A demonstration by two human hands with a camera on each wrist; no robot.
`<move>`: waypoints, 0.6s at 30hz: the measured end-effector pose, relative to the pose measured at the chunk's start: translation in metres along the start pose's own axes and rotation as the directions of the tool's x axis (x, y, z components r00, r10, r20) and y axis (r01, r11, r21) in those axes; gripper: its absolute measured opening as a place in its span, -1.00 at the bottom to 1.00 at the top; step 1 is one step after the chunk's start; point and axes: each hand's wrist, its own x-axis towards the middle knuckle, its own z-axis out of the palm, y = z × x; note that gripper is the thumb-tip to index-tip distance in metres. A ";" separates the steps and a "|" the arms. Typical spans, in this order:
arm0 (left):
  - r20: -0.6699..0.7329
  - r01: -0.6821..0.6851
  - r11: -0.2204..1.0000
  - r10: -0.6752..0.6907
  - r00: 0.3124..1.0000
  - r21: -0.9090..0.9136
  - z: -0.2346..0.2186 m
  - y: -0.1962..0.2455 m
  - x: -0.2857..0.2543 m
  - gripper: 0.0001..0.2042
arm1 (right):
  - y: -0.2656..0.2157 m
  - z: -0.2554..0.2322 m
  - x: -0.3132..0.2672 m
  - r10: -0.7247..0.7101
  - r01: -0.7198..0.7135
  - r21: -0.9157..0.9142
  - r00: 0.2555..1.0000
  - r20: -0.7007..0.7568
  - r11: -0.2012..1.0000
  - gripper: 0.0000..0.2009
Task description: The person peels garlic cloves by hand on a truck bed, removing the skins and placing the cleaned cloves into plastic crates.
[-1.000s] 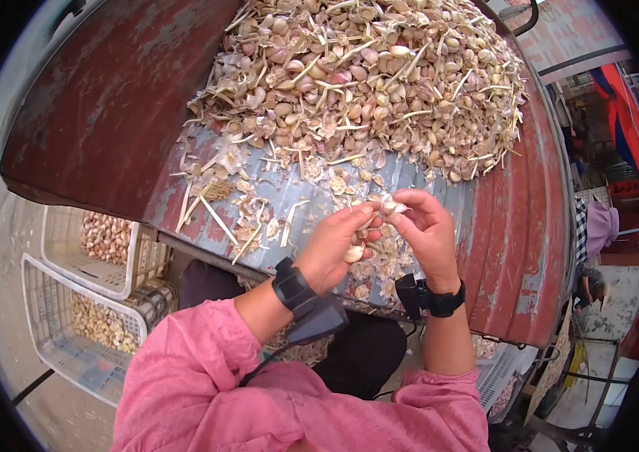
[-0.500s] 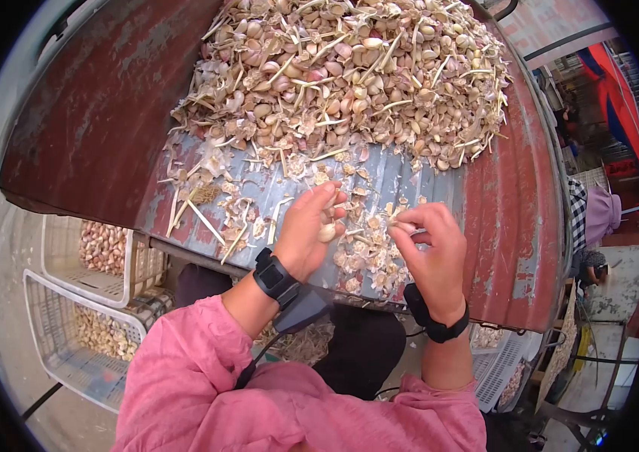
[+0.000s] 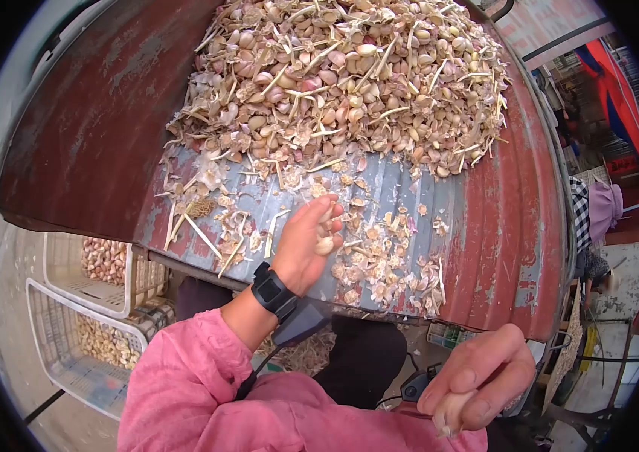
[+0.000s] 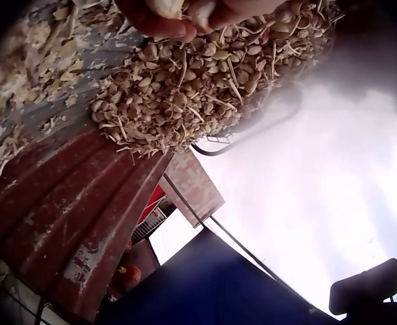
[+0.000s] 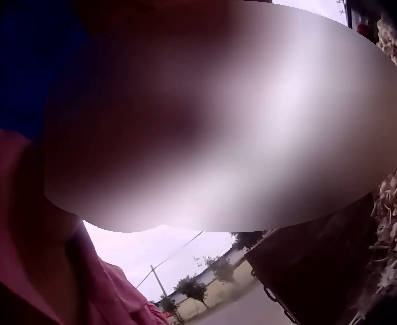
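Over the near part of the painted metal sheet [image 3: 477,248], my left hand [image 3: 298,247] holds pale garlic cloves [image 3: 324,245] in its curled fingers. In the left wrist view two cloves [image 4: 166,7] show at the fingers. My right hand [image 3: 489,369] is at the lower right, past the sheet's near edge and close to the head camera. It pinches a whitish garlic clove [image 3: 451,413] between thumb and fingers. Blur covers most of the right wrist view, so that hand is hidden there. A big heap of garlic cloves [image 3: 334,98] with stalks lies beyond both hands.
Skins and root scraps [image 3: 379,260] litter the sheet near the left hand, with cut stalks [image 3: 202,235] to its left. Two plastic crates [image 3: 127,297] holding cloves stand on the ground at left. A raised rusty panel [image 3: 93,128] borders the sheet's left side.
My right hand has drawn away from the left hand, down and right past the sheet's edge, carrying a clove. The left hand has shifted slightly left and still holds its cloves.
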 end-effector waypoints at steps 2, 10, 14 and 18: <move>-0.051 0.013 1.000 -0.015 0.999 -0.024 0.001 -0.002 0.000 -0.83 | -0.011 0.004 0.000 -0.235 0.171 0.286 0.950 0.207 0.943 -0.86; -0.046 0.034 0.999 -0.036 0.998 -0.034 -0.001 -0.002 -0.002 -0.82 | -0.026 0.017 0.015 -0.259 0.151 0.314 0.905 0.338 0.937 -0.81; -0.017 0.032 0.999 -0.033 0.999 -0.041 0.000 -0.002 -0.002 -0.82 | -0.026 0.016 0.017 -0.270 0.193 0.240 0.899 0.344 0.951 -0.81; 0.004 0.051 0.999 -0.051 0.999 0.004 0.001 -0.002 -0.005 -0.80 | -0.025 0.014 0.017 -0.246 0.212 0.132 0.903 0.353 0.968 -0.81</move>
